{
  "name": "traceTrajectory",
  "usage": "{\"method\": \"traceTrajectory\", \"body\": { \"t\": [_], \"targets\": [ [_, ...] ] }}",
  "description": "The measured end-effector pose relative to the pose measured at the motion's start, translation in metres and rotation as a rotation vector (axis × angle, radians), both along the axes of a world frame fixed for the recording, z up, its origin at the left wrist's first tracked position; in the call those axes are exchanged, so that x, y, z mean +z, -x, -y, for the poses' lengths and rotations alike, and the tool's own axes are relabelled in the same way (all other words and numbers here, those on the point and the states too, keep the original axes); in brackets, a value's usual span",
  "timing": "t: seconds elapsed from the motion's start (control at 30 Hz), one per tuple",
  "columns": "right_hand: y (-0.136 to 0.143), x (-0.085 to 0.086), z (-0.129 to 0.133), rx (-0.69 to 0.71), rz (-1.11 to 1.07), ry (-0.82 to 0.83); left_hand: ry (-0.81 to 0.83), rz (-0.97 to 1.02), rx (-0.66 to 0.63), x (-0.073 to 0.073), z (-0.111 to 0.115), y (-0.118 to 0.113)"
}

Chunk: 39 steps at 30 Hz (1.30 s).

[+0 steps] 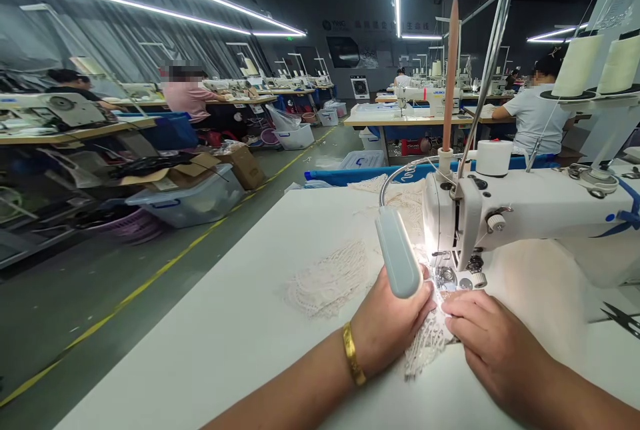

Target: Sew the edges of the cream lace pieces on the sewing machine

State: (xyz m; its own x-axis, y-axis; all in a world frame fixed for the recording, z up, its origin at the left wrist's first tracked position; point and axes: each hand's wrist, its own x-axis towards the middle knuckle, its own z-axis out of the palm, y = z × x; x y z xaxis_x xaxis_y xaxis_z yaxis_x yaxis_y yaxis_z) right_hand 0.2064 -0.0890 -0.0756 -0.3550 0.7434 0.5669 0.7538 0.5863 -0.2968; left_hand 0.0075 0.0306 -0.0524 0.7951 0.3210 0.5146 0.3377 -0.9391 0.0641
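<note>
white tabletop (220,323), left grip (393,315) closed on lace (426,347)

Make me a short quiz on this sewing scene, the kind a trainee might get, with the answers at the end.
1. Multiple choice: what stands upright on the head of the white sewing machine?
A) a candle
B) a paintbrush
C) a pencil

2. True or false: the gold bracelet is on the wearer's right wrist.

3. Fill in the blank: the fingers of the left hand and the right hand are at a piece of openwork ____ under the machine's head.

Key: 1. C, and it points tip up. 2. False; it is on the left wrist. 3. Lace.
</note>
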Motion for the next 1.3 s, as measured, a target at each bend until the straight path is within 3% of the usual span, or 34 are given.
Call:
{"method": "traceTrajectory", "body": {
  "t": [0.27,0.73,1.1,1.3],
  "targets": [
    [0.001,0.001,0.001,-0.018,-0.007,-0.001,0.087,0.025,-0.119,0.000,0.003,-0.002],
    [0.001,0.001,-0.001,0.002,-0.007,-0.042,0.104,-0.038,-0.086,0.003,0.006,0.000],
    [0.004,0.000,0.004,-0.107,0.035,0.054,0.201,-0.096,-0.066,-0.005,-0.001,0.004],
    [0.006,0.001,0.003,-0.128,0.039,0.054,0.172,-0.117,-0.073,-0.010,-0.009,0.010]
  ]
}}
